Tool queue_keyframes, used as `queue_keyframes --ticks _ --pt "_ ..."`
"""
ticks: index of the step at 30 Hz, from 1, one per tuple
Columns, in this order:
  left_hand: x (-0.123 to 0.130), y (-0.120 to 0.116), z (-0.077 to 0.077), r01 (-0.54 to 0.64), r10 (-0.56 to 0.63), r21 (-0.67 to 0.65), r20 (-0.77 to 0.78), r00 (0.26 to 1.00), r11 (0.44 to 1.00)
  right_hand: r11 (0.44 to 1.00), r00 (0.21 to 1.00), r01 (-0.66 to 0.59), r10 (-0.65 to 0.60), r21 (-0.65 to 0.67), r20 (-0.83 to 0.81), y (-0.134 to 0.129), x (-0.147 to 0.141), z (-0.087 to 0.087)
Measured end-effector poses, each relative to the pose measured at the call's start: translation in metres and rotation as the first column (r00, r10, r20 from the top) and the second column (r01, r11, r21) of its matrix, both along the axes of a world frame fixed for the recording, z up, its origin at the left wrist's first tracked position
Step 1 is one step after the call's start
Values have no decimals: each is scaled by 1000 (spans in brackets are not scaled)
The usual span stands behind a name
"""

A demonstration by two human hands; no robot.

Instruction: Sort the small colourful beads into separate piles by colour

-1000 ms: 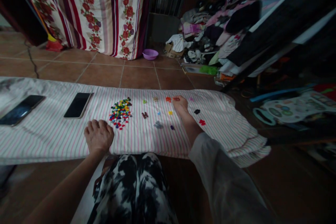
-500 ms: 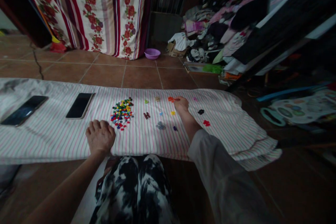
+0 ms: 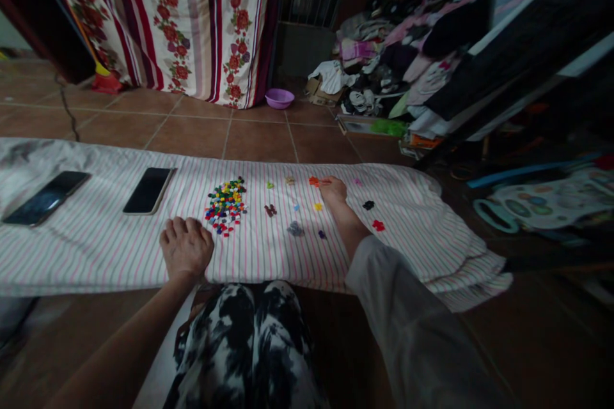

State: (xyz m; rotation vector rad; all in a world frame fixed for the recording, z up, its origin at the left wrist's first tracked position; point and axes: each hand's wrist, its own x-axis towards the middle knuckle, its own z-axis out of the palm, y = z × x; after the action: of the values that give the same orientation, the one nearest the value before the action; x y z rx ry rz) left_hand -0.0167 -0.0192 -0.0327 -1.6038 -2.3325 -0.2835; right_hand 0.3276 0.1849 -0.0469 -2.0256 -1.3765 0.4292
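My left hand (image 3: 187, 246) lies palm down on the striped cloth (image 3: 144, 255), fingers slightly bent and holding nothing. Just right of it sits a mixed heap of small coloured pieces (image 3: 227, 206). My right hand (image 3: 334, 189) reaches to the far side of the cloth, its fingertips pinched together at the small orange pieces (image 3: 313, 181). Whether a piece is between them is too small to see. Around it lie little groups sorted by colour: yellow pieces (image 3: 318, 206), grey pieces (image 3: 294, 228), brown pieces (image 3: 270, 210), black pieces (image 3: 368, 205) and red pieces (image 3: 378, 225).
Two phones, a dark one (image 3: 47, 198) and a light-edged one (image 3: 148, 190), lie on the cloth's left part. Beyond it, a purple basin (image 3: 279, 98) stands on the tiled floor by a flowered curtain (image 3: 201, 25). Clothes (image 3: 384, 64) are piled at the back right.
The whole view has shifted slightly. My right hand stays at the orange pieces, and my left hand still rests beside the mixed heap.
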Motion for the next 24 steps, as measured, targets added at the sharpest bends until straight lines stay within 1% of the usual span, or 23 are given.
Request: queue_keyframes --ticks 3,10,13,15,17,19,22,24 --pt "-1 0 -1 4 -4 -2 8 1000 1000 999 999 32 -33 -17 -34 -2 0 2" --pt "-1 1 -1 -13 14 -14 18 1000 1000 1000 995 0 1 7 -98 -7 -1 6" --pt "-1 1 0 -13 14 -12 30 999 1000 999 999 27 -26 27 -33 -10 -4 11" --pt "-1 1 0 -12 12 -4 34 999 1000 998 999 12 -14 69 30 -11 -11 17" --pt "-1 0 0 -10 10 5 40 999 1000 992 997 -55 48 114 66 -12 -24 23" --pt "-1 0 0 -7 7 13 50 999 1000 973 985 -161 149 162 82 -13 -42 28" --pt "-2 -1 0 -3 2 17 69 998 1000 923 944 -329 318 199 87 -15 -79 34" --pt "-2 -1 0 -2 0 18 75 997 1000 879 896 -443 434 175 89 -17 -107 35"
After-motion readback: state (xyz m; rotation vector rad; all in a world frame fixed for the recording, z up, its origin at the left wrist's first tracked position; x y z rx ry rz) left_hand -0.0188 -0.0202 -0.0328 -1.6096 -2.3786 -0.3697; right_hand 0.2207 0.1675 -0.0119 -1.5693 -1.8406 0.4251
